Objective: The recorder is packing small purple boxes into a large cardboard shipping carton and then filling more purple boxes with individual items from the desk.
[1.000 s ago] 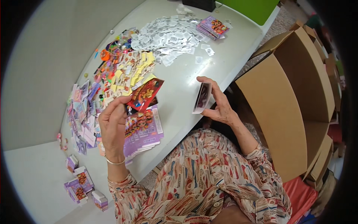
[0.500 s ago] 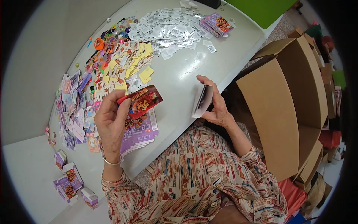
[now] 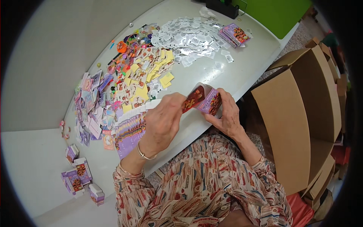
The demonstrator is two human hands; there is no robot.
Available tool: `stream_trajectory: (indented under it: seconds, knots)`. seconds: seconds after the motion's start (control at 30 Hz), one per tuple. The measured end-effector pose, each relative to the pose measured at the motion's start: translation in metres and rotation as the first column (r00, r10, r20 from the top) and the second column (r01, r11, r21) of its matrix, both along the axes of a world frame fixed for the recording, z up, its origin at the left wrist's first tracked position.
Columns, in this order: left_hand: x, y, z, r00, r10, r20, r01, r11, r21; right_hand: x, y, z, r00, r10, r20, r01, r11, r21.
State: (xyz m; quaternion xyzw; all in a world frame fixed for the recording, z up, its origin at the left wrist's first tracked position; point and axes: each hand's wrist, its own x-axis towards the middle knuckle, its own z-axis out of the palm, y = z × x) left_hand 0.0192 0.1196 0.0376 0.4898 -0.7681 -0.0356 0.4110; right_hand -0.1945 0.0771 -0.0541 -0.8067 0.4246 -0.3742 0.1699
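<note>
My left hand [image 3: 162,119] is closed on a red printed packet [image 3: 191,103], its fingertips partly hidden behind the knuckles. The packet's far part sits at the open mouth of a small purple carton [image 3: 208,103]; how deep it goes I cannot tell. Gripping that carton by its outer side is my right hand [image 3: 230,118], thumb below and fingers above. Both hands are over the table's near edge. Under my left forearm lies a fanned row of flat purple cartons [image 3: 130,132].
Silvery sachets [image 3: 189,36] heap at the back, beside two purple boxes [image 3: 235,34]. Yellow and white cards [image 3: 141,75], small colourful toys [image 3: 123,47] and pastel packets [image 3: 90,102] spread leftward. Several small boxes [image 3: 81,170] stand lower left. A large open cardboard carton [image 3: 281,125] is at right.
My left hand has carried the red packet rightward to the carton in my right hand. The carton has turned, showing its printed purple side. The whole view has shifted slightly.
</note>
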Motion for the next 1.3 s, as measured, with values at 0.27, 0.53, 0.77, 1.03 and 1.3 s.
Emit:
stream_trajectory:
  seconds: [0.27,0.53,0.77,1.03,1.3]
  knots:
    - [-0.01,-0.02,0.001,0.982,-0.184,0.039,0.168,0.952,0.254,0.003,0.006,0.0,0.997,0.072,-0.033,-0.072,0.997,-0.02]
    - [-0.005,-0.032,0.018,0.977,-0.141,-0.158,0.198,0.872,0.447,0.004,0.006,0.005,1.0,0.009,0.007,-0.01,1.0,0.025]
    - [-0.007,-0.036,0.021,0.962,-0.26,-0.087,0.265,0.801,0.537,0.006,0.007,0.008,0.999,0.047,-0.022,-0.045,0.994,0.104]
    - [-0.015,-0.034,0.01,0.917,-0.371,-0.144,0.396,0.816,0.421,0.003,0.008,0.002,0.999,0.027,-0.019,-0.026,0.998,0.064]
    - [-0.024,-0.033,0.003,0.962,-0.166,0.214,0.078,0.927,0.367,0.011,0.011,0.004,0.996,0.093,-0.015,-0.093,0.996,-0.013]
